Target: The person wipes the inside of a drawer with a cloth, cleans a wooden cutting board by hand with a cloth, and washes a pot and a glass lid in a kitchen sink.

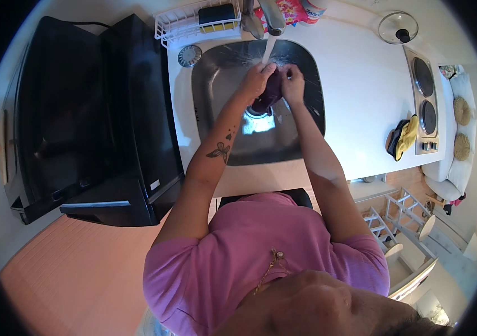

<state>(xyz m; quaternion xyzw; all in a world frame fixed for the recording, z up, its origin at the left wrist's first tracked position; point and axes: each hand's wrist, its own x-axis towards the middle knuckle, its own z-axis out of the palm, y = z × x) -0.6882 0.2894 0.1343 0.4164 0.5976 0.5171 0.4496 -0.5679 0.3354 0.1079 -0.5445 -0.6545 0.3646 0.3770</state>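
Both hands are over the steel sink (230, 143), holding a dark purple wet cloth (270, 93) between them. My left hand (257, 82) grips the cloth's left side, thumb on top, close under the water stream. On the opposite side, my right hand (293, 84) pinches the cloth's upper right part with curled fingers. Water (268, 49) runs from the metal faucet (272, 21) and splashes near my fingertips. The lower end of the cloth hangs above the drain (257, 111), which it partly hides.
A round metal sink strainer (189, 56) lies at the sink's left corner. Behind it stands a white wire rack (171, 27) with a sponge. A two-plate hob (425, 101), a yellow-and-black cloth (404, 136) and a glass lid (393, 27) are at right. A black refrigerator (146, 105) borders the left.
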